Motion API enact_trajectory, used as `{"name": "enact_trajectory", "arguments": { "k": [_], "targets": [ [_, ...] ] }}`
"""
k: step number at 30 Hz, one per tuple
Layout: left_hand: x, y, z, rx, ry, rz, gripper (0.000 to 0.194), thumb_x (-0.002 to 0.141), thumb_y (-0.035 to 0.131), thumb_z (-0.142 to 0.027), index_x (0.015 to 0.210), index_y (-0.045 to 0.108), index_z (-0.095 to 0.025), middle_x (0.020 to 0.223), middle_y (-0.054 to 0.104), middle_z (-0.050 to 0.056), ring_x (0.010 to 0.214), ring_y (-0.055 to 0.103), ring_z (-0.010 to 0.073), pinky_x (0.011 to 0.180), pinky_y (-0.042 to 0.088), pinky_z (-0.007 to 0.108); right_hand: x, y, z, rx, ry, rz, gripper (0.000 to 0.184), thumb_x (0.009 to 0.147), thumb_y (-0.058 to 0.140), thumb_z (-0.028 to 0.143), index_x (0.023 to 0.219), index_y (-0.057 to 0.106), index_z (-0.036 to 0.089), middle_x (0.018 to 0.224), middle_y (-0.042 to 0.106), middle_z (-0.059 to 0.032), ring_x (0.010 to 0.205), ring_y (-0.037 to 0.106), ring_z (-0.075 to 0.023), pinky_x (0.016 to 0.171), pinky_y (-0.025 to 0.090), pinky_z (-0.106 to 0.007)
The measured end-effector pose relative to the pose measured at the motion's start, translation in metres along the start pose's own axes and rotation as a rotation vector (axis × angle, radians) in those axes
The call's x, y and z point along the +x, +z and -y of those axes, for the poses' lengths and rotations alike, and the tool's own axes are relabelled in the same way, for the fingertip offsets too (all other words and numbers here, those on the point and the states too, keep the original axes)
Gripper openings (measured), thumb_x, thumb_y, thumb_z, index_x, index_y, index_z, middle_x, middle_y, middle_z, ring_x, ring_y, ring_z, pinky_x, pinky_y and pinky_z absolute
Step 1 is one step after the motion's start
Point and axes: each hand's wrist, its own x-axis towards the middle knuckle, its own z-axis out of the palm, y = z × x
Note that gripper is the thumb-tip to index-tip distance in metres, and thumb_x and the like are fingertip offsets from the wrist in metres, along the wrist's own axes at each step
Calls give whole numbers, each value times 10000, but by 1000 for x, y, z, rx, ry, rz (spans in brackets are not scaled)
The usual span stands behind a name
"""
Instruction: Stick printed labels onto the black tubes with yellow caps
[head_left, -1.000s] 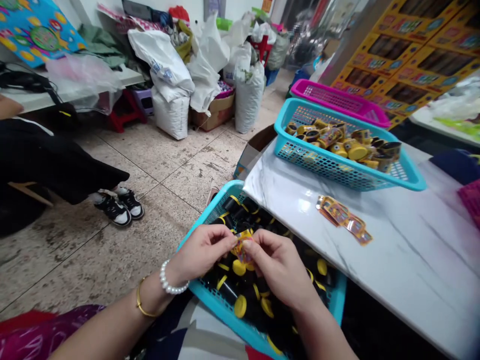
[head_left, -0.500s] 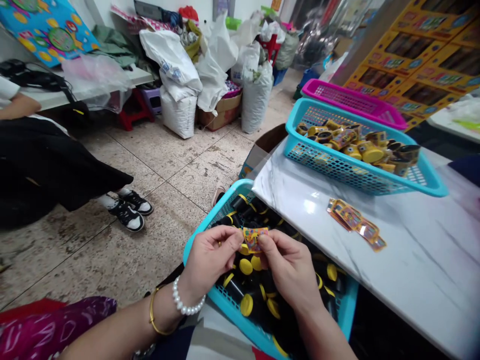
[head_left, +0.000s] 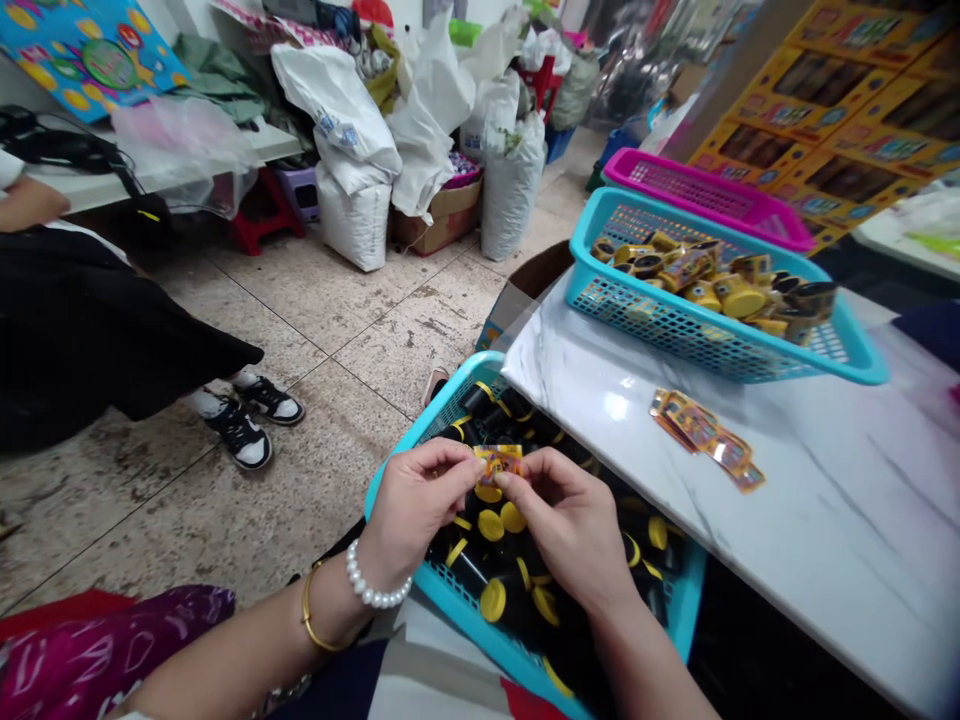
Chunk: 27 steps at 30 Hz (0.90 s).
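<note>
Between my two hands is a small orange printed label sleeve. My left hand pinches its left end, and my right hand grips the right end with the thumb across its front. Below them a blue plastic basket is filled with black canisters with yellow lids. On the marble-patterned table to the right lies a loose pile of similar printed sleeves.
A second blue basket on the table holds canisters wrapped in printed sleeves, with a pink basket behind it. Yellow boxes are stacked at the right back. White sacks stand on the floor. A person in a black skirt sits at left.
My right hand has shifted slightly left, closer to my left hand, and its thumb now lies lower across the sleeve. The camera view has moved a little.
</note>
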Motion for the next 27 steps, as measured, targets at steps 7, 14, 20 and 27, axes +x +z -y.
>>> {"name": "enact_trajectory", "arguments": {
  "k": [7, 14, 20, 27],
  "targets": [
    [-1, 2, -10, 164, 82, -1, 194, 648, 778, -325, 735, 748, -154, 644, 615, -7, 460, 408, 48, 401, 272, 189, -2, 0, -3, -73, -61, 13, 240, 838, 613, 357, 679, 566, 184, 613, 531, 22, 555, 450, -109, 517, 371, -228],
    [6, -1, -11, 99, -43, 38, 266, 671, 761, -332, 856, 736, -142, 437, 474, -67, 362, 312, 27, 350, 181, 178, -2, 0, -3, -95, -143, 36, 192, 865, 599, 321, 723, 592, 192, 660, 569, 14, 595, 484, -118, 573, 387, -240],
    [13, -6, -16, 20, -25, 91, 235, 706, 744, -332, 778, 670, -121, 525, 561, -40, 349, 349, 2, 337, 191, 148, 0, -7, 0, -149, -218, 65, 250, 900, 550, 358, 719, 602, 193, 646, 581, 9, 564, 502, -113, 548, 387, -232],
    [16, -9, -11, -55, 5, 35, 242, 740, 719, -334, 794, 580, -143, 590, 593, -46, 317, 362, -15, 313, 165, 117, -2, 7, -13, -853, -357, 116, 379, 801, 639, 501, 990, 627, 173, 844, 657, -87, 799, 617, -254, 661, 460, -323]
  ]
}}
